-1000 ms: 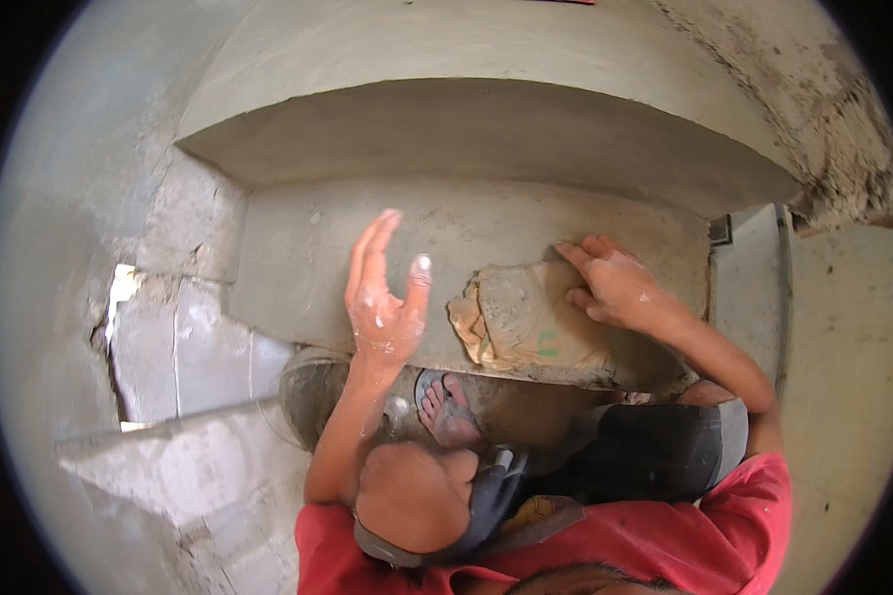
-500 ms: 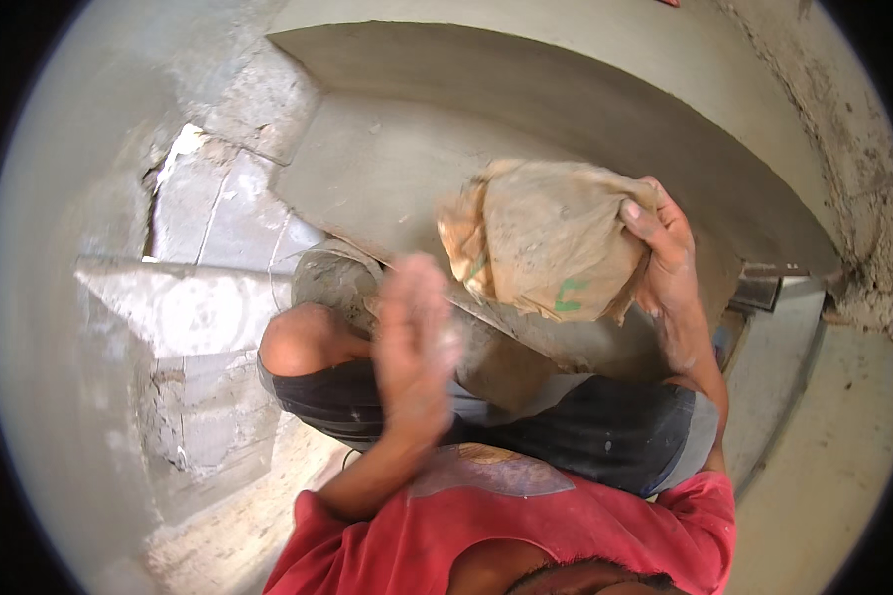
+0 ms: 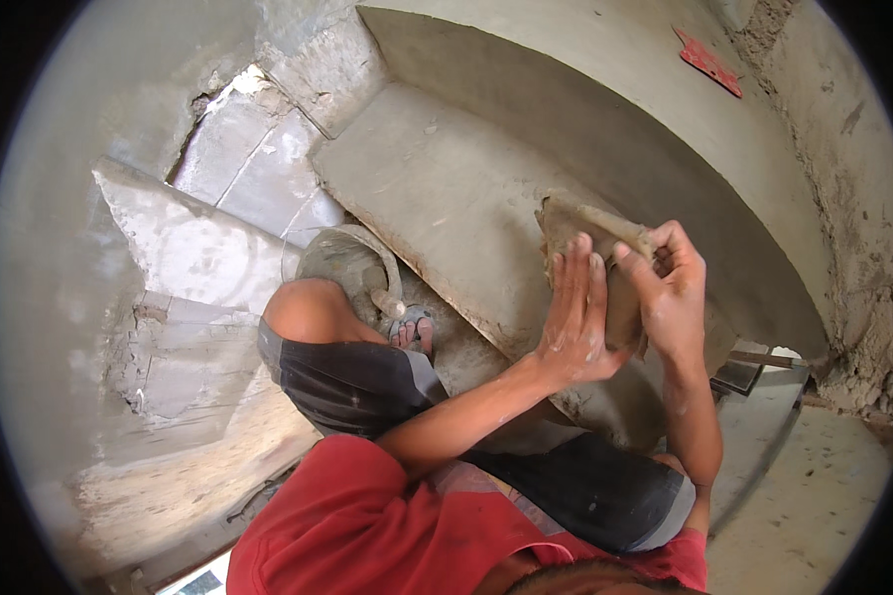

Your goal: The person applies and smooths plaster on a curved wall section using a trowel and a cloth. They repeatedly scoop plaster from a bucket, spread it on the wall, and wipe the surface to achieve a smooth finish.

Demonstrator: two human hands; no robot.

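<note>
My right hand [image 3: 673, 297] grips the upper right edge of a limp, mud-stained tan bag [image 3: 573, 220], thumb on the near side and fingers curled. Against the bag's near face lies my left hand [image 3: 575, 335], its fingers straight and close together. The bag is folded upright in front of me, and my hands hide much of it. Behind and below it is the grey plastered surface [image 3: 437, 169] of a recessed step.
A cement-smeared bucket [image 3: 332, 260] stands by my left knee, near my sandalled foot [image 3: 412, 329]. A red flat tool [image 3: 709, 64] lies on the upper curved ledge [image 3: 605, 40]. Broken-edged slabs [image 3: 223, 164] are at the left; a rough wall [image 3: 853, 149] rises at the right.
My left hand has swung right, from apart and blurred to flat on the bag. The bag has turned and looks narrower. The view has shifted, bringing more of the red tool into sight.
</note>
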